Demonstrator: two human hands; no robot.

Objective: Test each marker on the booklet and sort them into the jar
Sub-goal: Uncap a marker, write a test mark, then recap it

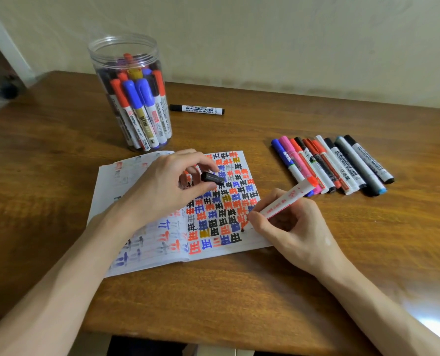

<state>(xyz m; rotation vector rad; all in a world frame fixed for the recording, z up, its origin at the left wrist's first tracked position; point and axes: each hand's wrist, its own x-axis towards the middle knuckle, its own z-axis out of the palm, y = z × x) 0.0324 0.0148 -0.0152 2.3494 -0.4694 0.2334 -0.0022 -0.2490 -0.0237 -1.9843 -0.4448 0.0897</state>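
The left hand (170,183) hovers over the open booklet (149,263), its wrist low above the left page. Thumb and forefinger are curled and pinch a black cap (213,177); whether the other fingers touch the cap cannot be told. The right hand (290,227) rests its heel on the table (213,291) at the booklet's right edge and grips a white marker with red print (288,199) in a writing hold, fingers closed round the barrel near the tip. The barrel slants up and away to the right. Its tip meets the right page at the end of the lower rows of red, blue and black characters. The booklet lies flat in the middle of the table, directly before the person. The clear jar (95,57) stands upright beyond the booklet's left page, lid off, packed with red, blue and black capped markers. A single black-capped marker (197,109) lies on the table just right of the jar. A row of capped markers (334,165) lies side by side to the right of the booklet, near the right hand.
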